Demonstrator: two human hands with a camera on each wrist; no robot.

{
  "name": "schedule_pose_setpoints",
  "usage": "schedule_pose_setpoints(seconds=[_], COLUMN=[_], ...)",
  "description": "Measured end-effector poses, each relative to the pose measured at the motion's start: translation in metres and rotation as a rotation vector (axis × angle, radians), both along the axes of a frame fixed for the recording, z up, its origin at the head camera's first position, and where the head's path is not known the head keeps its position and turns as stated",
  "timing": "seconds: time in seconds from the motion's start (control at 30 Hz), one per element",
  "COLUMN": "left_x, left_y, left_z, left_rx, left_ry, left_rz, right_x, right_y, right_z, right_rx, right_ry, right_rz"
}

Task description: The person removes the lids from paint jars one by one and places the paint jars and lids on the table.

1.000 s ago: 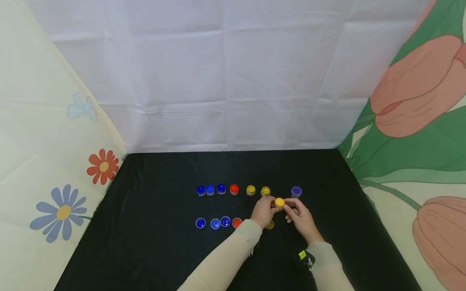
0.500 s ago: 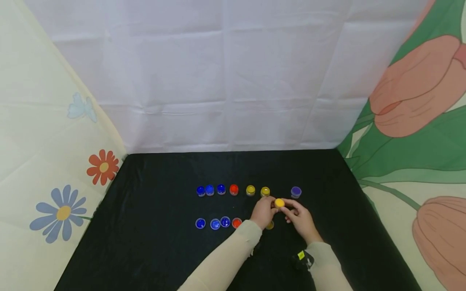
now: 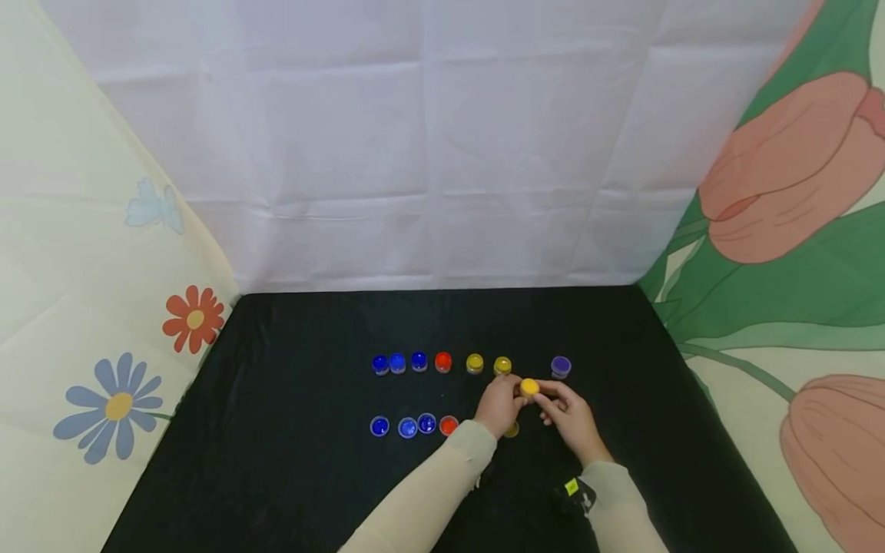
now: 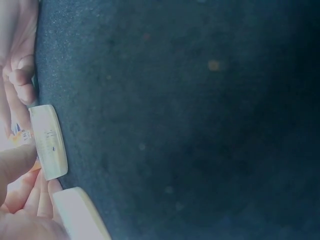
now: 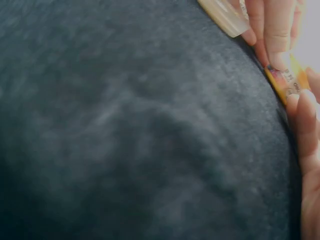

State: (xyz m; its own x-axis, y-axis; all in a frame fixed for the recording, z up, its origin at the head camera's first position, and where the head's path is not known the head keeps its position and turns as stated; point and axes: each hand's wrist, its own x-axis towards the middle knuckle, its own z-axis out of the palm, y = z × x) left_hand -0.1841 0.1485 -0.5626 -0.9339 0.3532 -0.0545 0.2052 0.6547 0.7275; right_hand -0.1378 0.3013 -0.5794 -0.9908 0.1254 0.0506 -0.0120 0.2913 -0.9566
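In the head view, a small round jar with a yellow top (image 3: 529, 388) sits between my two hands. My left hand (image 3: 499, 403) pinches it from the left with thumb and fingers. From the right, the thumb and fingers of my right hand (image 3: 574, 418) grip the same jar. Its printed label shows on the yellow jar (image 5: 289, 84) in the right wrist view. Just behind the left hand stands a yellow jar (image 3: 502, 364); another yellow jar (image 3: 512, 430) is partly hidden by that hand.
The back row on the black cloth (image 3: 290, 461) holds blue jars (image 3: 419, 360), a red jar (image 3: 443, 362), a yellow jar (image 3: 474, 362) and a purple jar (image 3: 561, 366). Nearer lie more blue jars (image 3: 408, 427) and a red jar (image 3: 449, 425). Pale jars (image 4: 48, 142) flank the left hand.
Both hands stay around the yellow jar in nearly the same place. The head view has shifted very slightly; the other jars have not moved.
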Motion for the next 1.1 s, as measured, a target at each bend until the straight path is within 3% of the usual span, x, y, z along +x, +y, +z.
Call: schedule_pose_setpoints(seconds=[0.3, 0.57, 0.73, 1.1], left_x=[-0.0008, 0.0003, 0.0011, 0.0005], left_y=[0.0014, 0.0010, 0.0008, 0.0008], left_z=[-0.0009, 0.0002, 0.0011, 0.0005], left_rx=[-0.001, -0.012, -0.018, -0.011], left_ry=[-0.006, -0.003, 0.000, -0.004], left_rz=[0.008, 0.008, 0.012, 0.008], right_x=[-0.0021, -0.0016, -0.0009, -0.0016], right_y=[-0.0018, -0.0010, -0.0005, -0.0019], right_z=[-0.0021, -0.0043, -0.0038, 0.0010], right_rx=[0.078, 0.013, 0.037, 0.037], right_ry=[-0.024, -0.011, 0.018, -0.036], right_rz=[-0.014, 0.005, 0.011, 0.004])
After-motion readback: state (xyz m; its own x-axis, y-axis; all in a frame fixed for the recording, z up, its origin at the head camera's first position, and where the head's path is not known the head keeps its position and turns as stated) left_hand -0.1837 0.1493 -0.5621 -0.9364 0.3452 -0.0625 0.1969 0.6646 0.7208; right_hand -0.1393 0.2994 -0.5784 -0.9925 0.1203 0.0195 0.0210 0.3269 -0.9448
